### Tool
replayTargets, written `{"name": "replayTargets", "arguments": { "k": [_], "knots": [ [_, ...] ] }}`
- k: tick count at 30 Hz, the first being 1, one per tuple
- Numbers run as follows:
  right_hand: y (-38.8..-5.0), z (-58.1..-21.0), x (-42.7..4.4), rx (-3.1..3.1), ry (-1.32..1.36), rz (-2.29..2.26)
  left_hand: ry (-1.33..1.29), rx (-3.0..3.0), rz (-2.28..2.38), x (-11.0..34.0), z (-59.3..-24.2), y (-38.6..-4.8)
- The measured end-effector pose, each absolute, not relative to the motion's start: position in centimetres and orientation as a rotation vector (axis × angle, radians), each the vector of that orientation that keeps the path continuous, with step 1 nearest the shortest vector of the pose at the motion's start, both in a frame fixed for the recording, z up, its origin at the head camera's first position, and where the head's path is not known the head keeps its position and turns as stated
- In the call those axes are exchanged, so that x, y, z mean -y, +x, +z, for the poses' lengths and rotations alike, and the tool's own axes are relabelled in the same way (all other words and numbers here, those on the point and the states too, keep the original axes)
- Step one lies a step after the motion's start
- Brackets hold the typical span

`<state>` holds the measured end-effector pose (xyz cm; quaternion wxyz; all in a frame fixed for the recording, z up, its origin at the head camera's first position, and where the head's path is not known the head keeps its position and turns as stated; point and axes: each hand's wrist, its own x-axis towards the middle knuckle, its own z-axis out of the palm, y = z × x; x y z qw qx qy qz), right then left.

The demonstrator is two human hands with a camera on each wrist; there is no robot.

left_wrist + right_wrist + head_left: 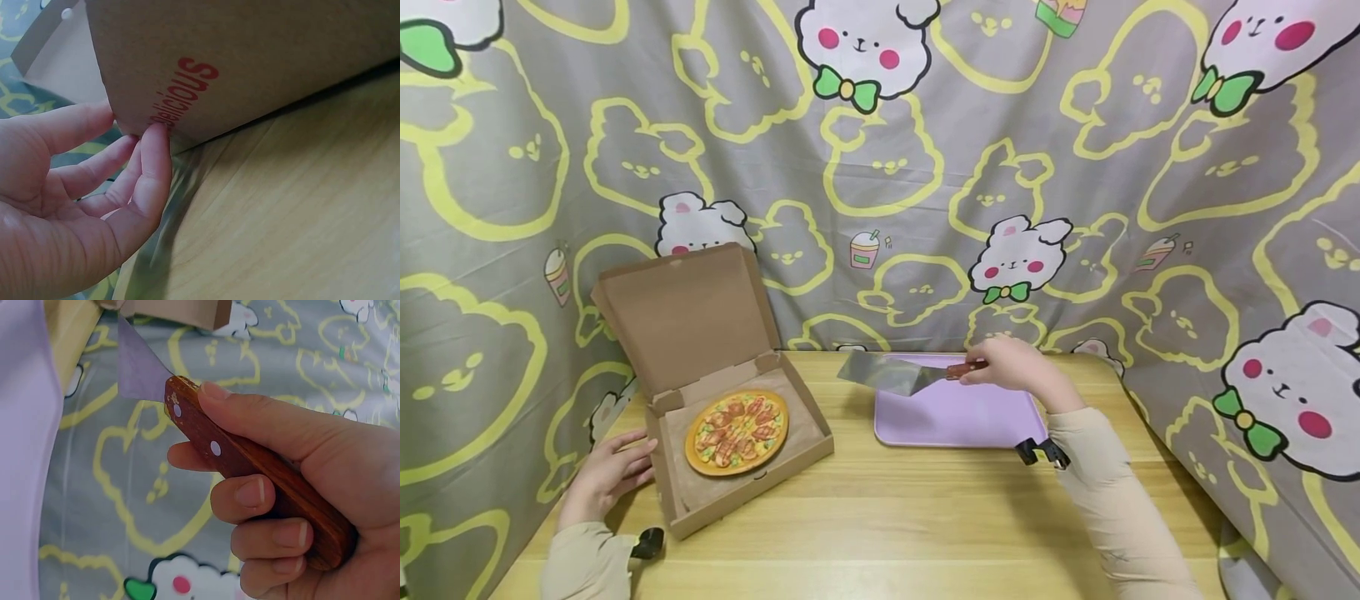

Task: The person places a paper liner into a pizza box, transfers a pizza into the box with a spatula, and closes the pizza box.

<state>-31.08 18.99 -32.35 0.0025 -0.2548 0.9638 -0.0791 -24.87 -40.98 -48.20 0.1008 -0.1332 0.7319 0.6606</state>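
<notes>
My right hand [1011, 364] grips the wooden handle [240, 465] of a metal spatula [880, 372]. Its wide flat blade points left, held above the left part of a lilac tray [958, 421]. On the left, a cardboard pizza box [760, 487] stands with its lid [692, 317] raised. Inside it lies a round pizza [737, 433] with toppings, on brown paper. At the box's left side is my left hand [613, 473]. In the left wrist view its loosely bent fingertips [155, 140] touch the outer wall, beside red lettering.
All of this is on a wooden table [895, 517]. Behind and along both sides hangs a grey patterned curtain [887, 292], close to the lid and to the tray's far edge. A strip of bare wood separates the box from the tray.
</notes>
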Motion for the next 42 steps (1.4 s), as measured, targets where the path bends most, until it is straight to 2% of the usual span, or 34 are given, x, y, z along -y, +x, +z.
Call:
{"name": "replayTargets", "arguments": {
  "k": [19,42],
  "knots": [
    [-29.1,-37.4,-26.4,-3.082,-0.656,-0.455,-0.377,-2.131,1.971,41.0,-48.2,-24.9],
    [-26.0,-41.2,-30.7,-3.135,-0.151,-0.485,-0.37,-2.092,1.998,41.0,-48.1,-24.9]
  ]
}}
